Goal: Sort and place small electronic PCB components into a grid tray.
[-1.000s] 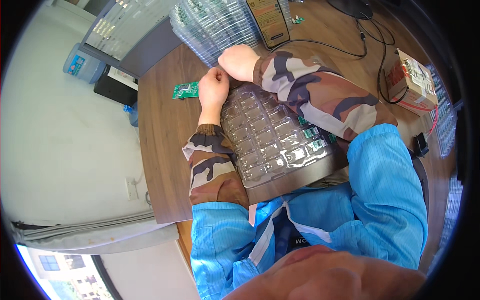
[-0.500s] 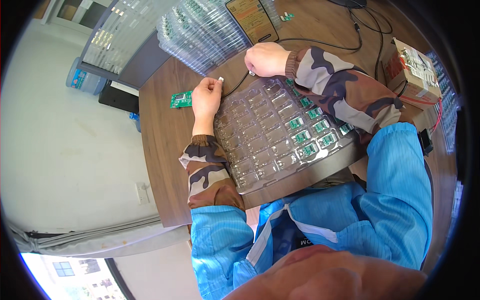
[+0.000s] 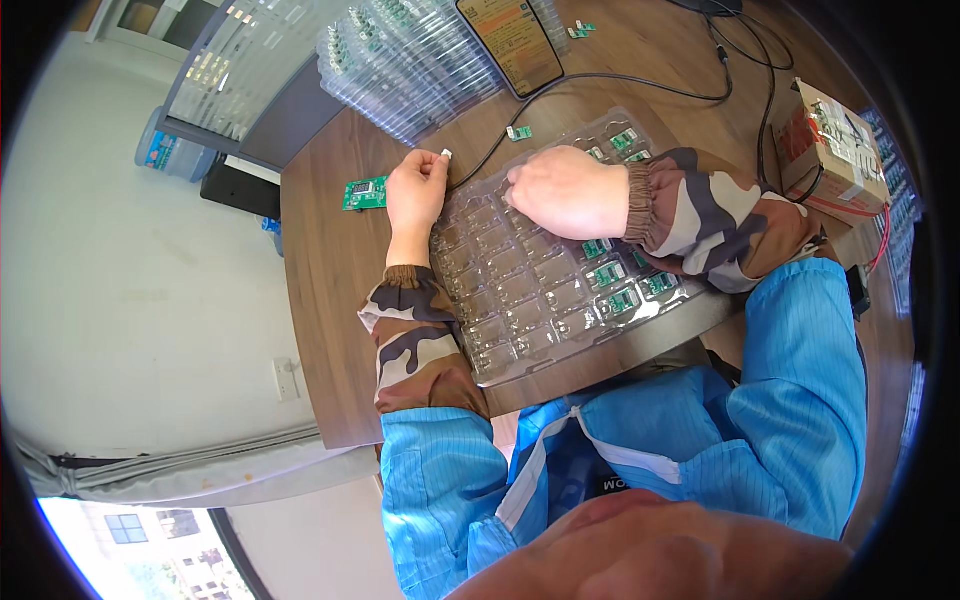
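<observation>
Lay across the counter [image 3: 330,330] centre: clear compartment tray [image 3: 540,290], few green boards in its 4 o'clock cells. Pinched at tray's 10 o'clock corner, in curled left hand [image 3: 416,190]: a small white piece [image 3: 446,153]. Rested knuckles-up on tray's 12 o'clock edge: right hand [image 3: 565,190], fingers bent, contents hidden. Lay at 9 o'clock of left hand: green circuit board [image 3: 365,192].

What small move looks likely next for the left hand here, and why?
Probably lowering the small white piece, pinched in the left hand, toward the clear tray: most pockets sit empty, and the right hand rests on its far rows.
</observation>
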Demonstrator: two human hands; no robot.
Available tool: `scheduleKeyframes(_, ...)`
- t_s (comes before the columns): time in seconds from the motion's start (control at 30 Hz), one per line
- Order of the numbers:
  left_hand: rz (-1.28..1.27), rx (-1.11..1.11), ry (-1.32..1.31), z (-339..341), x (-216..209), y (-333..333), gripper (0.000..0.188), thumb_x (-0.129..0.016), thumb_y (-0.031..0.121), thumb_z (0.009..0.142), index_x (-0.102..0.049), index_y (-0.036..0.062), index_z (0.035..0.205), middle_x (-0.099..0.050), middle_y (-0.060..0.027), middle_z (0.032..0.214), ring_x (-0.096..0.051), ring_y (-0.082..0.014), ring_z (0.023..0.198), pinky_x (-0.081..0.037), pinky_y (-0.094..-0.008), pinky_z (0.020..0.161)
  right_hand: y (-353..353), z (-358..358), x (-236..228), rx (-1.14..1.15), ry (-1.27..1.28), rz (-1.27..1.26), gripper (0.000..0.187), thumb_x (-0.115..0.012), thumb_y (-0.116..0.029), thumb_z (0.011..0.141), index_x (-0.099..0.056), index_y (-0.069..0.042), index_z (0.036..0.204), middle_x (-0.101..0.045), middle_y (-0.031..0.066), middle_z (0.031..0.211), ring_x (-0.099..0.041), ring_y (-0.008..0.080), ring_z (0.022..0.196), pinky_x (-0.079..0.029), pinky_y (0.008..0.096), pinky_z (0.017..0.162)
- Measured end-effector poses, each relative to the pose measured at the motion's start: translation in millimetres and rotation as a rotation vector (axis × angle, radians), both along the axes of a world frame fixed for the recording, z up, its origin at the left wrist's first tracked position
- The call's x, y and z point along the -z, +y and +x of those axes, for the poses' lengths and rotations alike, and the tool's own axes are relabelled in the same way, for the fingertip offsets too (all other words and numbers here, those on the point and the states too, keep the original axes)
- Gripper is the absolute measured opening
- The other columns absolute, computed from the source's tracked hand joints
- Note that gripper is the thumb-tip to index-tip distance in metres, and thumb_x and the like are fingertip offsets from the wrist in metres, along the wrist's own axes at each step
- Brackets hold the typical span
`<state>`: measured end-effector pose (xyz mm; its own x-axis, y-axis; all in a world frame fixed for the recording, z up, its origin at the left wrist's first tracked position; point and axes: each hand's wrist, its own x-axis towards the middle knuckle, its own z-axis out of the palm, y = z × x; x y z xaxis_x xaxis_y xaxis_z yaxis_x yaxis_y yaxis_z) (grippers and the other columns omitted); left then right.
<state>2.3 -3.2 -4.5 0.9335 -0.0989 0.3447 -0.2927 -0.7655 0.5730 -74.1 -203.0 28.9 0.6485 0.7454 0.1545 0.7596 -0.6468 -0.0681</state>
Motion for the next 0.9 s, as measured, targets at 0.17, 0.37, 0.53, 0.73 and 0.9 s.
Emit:
scheduleKeyframes(0.17, -0.009, 0.002, 0.011, -4, 0, -3, 0.022, -0.060, 0.025, 0.074, -0.059, 0.0029, 0.074, -0.060, -0.0084, 0.063, -0.057, -0.0201, 0.057, -0.044, -0.0305, 0.056, -5, -13, -8, -0.017, -0.108, 0.123, 0.011, -0.052, -0.008, 0.069, -0.055, 0.000, 0.075, -0.057, 0.0115, 0.074, -0.058, 0.0265, 0.070, -0.047, 0.0349, 0.059)
scheduleKeyframes(0.37, 0.001, -0.013, 0.007, -4, 3, 1, 0.021, -0.060, 0.025, 0.073, -0.060, 0.0038, 0.073, -0.060, -0.0107, 0.065, -0.058, -0.0234, 0.060, -0.045, -0.0319, 0.058, -15, -21, -16, -0.010, 0.103, -0.078, 0.013, -0.054, -0.007, 0.067, -0.053, 0.000, 0.078, -0.057, 0.0138, 0.073, -0.058, 0.0284, 0.072, -0.047, 0.0366, 0.059)
scheduleKeyframes(0.53, 0.041, 0.029, -0.048, 5, 2, 3, 0.024, -0.059, 0.030, 0.072, -0.062, 0.0066, 0.074, -0.061, -0.0101, 0.067, -0.059, -0.0266, 0.066, -0.046, -0.0337, 0.060, -33, -9, -28, -0.036, 0.169, -0.056, 0.012, -0.061, -0.004, 0.060, -0.055, -0.006, 0.070, -0.057, 0.0095, 0.070, -0.056, 0.0298, 0.070, -0.044, 0.0381, 0.061)
scheduleKeyframes(0.73, 0.073, -0.005, -0.018, 7, 3, 10, 0.023, -0.058, 0.031, 0.072, -0.062, 0.0086, 0.077, -0.062, -0.0088, 0.070, -0.059, -0.0265, 0.070, -0.046, -0.0338, 0.062, -19, -17, -36, 0.009, 0.194, -0.265, 0.007, -0.062, -0.010, 0.061, -0.061, -0.005, 0.067, -0.059, 0.0102, 0.067, -0.057, 0.0267, 0.069, -0.045, 0.0364, 0.060)
scheduleKeyframes(0.9, 0.093, 0.015, -0.007, 7, 8, 10, 0.027, -0.058, 0.033, 0.075, -0.062, 0.0069, 0.080, -0.061, -0.0023, 0.066, -0.057, -0.0129, 0.059, -0.044, -0.0259, 0.058, -24, -24, -33, -0.063, 0.176, -0.171, 0.007, -0.057, -0.007, 0.061, -0.061, -0.006, 0.067, -0.058, 0.0111, 0.066, -0.056, 0.0278, 0.066, -0.044, 0.0366, 0.057)
